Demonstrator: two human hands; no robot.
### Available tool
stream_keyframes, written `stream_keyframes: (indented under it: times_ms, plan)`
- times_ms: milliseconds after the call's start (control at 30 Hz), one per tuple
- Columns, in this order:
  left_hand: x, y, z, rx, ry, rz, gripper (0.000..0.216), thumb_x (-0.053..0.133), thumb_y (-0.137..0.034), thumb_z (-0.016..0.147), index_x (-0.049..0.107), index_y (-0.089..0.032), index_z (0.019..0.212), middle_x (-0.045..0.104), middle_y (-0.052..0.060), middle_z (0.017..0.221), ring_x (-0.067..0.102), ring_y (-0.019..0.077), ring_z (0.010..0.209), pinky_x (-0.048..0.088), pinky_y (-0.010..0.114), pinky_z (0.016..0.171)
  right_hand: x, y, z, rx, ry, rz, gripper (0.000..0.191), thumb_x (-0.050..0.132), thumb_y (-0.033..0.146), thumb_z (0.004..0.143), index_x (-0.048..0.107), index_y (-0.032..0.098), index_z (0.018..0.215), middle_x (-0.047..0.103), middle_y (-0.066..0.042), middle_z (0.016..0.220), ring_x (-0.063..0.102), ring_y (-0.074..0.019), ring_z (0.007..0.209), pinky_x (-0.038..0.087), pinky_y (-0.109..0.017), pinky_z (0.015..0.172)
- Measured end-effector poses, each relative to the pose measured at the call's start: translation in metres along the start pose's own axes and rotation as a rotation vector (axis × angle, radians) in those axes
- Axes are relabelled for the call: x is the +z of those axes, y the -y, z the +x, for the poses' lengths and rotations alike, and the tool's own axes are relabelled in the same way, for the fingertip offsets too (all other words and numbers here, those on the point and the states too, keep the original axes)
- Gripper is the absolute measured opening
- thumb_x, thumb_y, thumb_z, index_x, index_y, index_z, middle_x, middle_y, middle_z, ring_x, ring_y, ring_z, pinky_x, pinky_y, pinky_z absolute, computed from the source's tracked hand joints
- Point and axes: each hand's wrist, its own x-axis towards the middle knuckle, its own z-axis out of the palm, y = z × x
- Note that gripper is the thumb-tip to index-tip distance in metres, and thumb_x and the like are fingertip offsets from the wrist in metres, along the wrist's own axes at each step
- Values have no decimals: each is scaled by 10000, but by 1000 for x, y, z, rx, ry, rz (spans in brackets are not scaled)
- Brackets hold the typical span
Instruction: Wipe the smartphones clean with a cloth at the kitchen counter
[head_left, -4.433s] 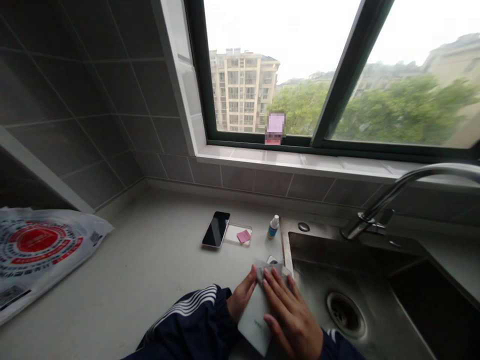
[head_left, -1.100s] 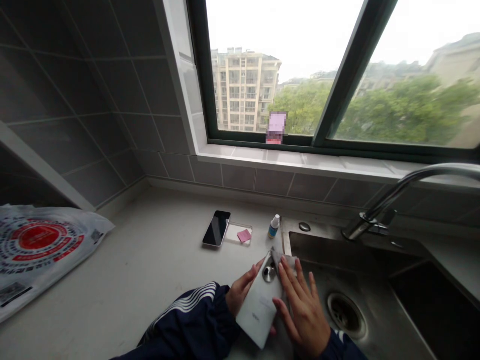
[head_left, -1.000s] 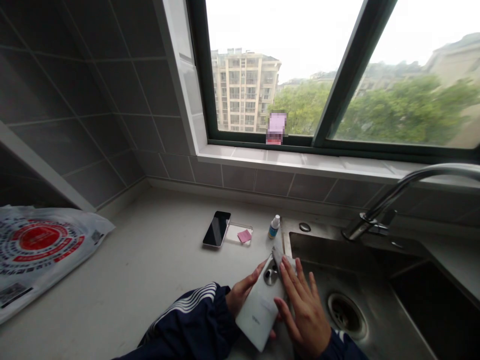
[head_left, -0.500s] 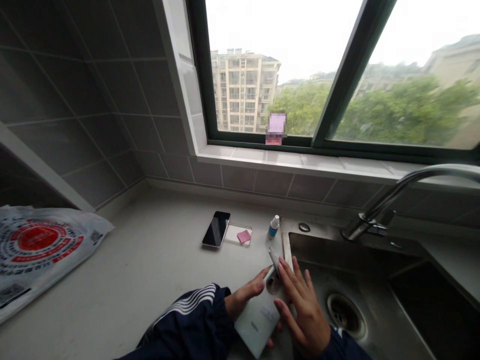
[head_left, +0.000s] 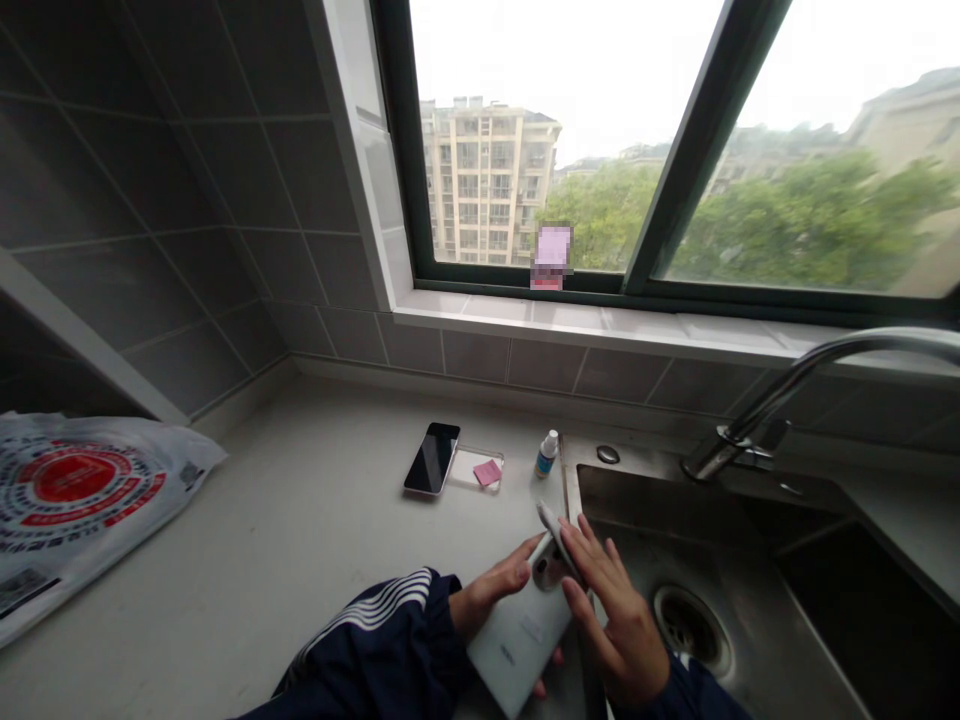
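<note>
My left hand [head_left: 501,592] is wrapped round a pale smartphone [head_left: 517,650], its back facing up, fingertips showing at the far edge. The phone is tilted over the counter's edge by the sink. My right hand [head_left: 616,610] presses a whitish cloth [head_left: 552,522] against the phone's back beside the round camera bump, fingers mostly straight. Most of the cloth is hidden under those fingers. Beyond the hands, a small spray bottle [head_left: 547,456] with a white top stands upright. A black-screened phone [head_left: 433,458] lies beside a clear phone case [head_left: 466,476] with a pink cloth [head_left: 487,473] on it.
To the right is a steel sink [head_left: 571,478] with a drain [head_left: 691,628] and a curved faucet [head_left: 757,410]. A printed plastic bag [head_left: 82,500] lies on the counter [head_left: 300,480] at the left. Behind runs a tiled window sill [head_left: 585,318].
My right hand has shifted slightly right and down with the cloth, uncovering more of the camera bump. My left hand keeps the phone in nearly the same place.
</note>
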Motion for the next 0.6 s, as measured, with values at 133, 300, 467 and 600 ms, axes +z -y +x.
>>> stream_keyframes:
  times_ms: [133, 300, 467, 600]
  plan:
    - [-6, 3, 1, -10, 18, -36, 637, 505, -520, 833, 264, -413, 1413, 490, 107, 1281, 666, 234, 809, 550, 380, 599, 2, -7, -1, 20, -73, 52, 495, 430, 219, 957, 367, 253, 1447, 500, -82, 1409, 406, -292, 1336, 386, -585, 1039]
    - [-7, 3, 2, -18, 38, -50, 599, 491, -527, 838, 296, -400, 1390, 511, 95, 1210, 666, 230, 800, 554, 378, 592, 3, -14, 0, 63, -128, 116, 373, 474, 243, 952, 547, 216, 1317, 609, -85, 1293, 582, -265, 1190, 452, -515, 1018]
    - [-7, 3, 2, -32, 42, -74, 594, 521, -527, 821, 333, -385, 1367, 496, 103, 1236, 666, 241, 808, 548, 391, 595, 1, -12, 2, 116, -176, 142, 334, 489, 290, 947, 618, 205, 1243, 670, -64, 1207, 639, -252, 1114, 490, -437, 1004]
    - [-10, 5, 1, -17, 36, -107, 577, 474, -515, 846, 302, -395, 1384, 488, 113, 1252, 672, 270, 843, 546, 422, 621, -4, -8, 4, 168, -198, 173, 309, 495, 327, 942, 665, 210, 1173, 707, -62, 1136, 661, -258, 1076, 549, -384, 937]
